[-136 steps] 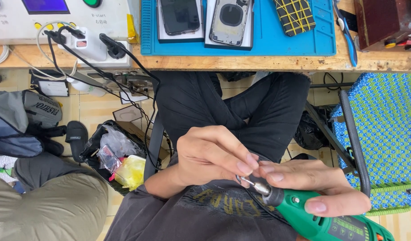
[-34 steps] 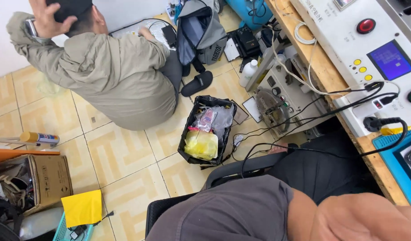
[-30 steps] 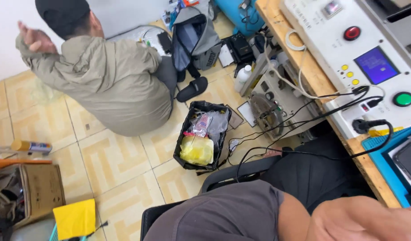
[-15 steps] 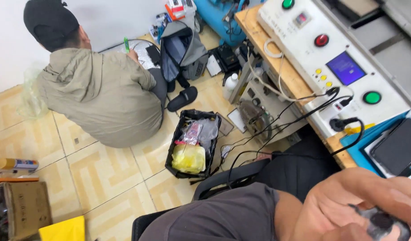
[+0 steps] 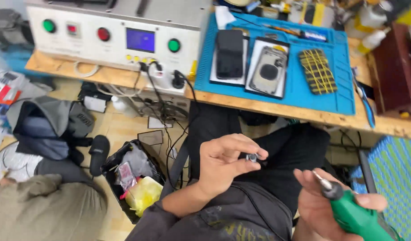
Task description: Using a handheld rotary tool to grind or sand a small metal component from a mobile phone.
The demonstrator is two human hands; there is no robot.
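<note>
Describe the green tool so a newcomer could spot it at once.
Start at the blue mat on the wooden bench, then drop to the lower right corner. There the right hand grips a rotary tool: the only bright green thing there, with a black collar and thin metal bit.

- The left hand [image 5: 223, 163], in the middle of the frame, pinches a small dark part [image 5: 251, 157] in its fingers [image 5: 254, 154].
- The right hand [image 5: 324, 203], lower right, holds a green tool [image 5: 355, 216].
- A blue mat [image 5: 344, 96] lies on the bench [image 5: 281, 109] up top.
</note>
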